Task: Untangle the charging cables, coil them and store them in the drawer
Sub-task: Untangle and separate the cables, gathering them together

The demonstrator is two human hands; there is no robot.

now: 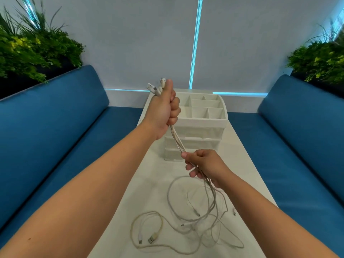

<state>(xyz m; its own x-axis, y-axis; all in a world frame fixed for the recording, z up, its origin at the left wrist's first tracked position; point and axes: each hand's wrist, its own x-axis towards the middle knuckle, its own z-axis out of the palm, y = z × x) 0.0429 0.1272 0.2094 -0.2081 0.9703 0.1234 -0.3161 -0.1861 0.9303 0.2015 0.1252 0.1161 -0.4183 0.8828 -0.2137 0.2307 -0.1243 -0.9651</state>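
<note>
The fingers (175, 108) of the left hand (163, 110) were curled tight round the cables (176, 140) just below their plugs (155, 89). Lower down, the right hand (202, 164) closed loosely on the same bundle, stretched between both. These cords looked light, limp and rather slick, likely to slide through a loose grip and snag at loops; holding near the stiff plug ends seemed best. They were thin and white or cream, their tails trailing in tangled loops (195, 216) on the white table (149, 183), before the closed drawers (193, 144).
</note>
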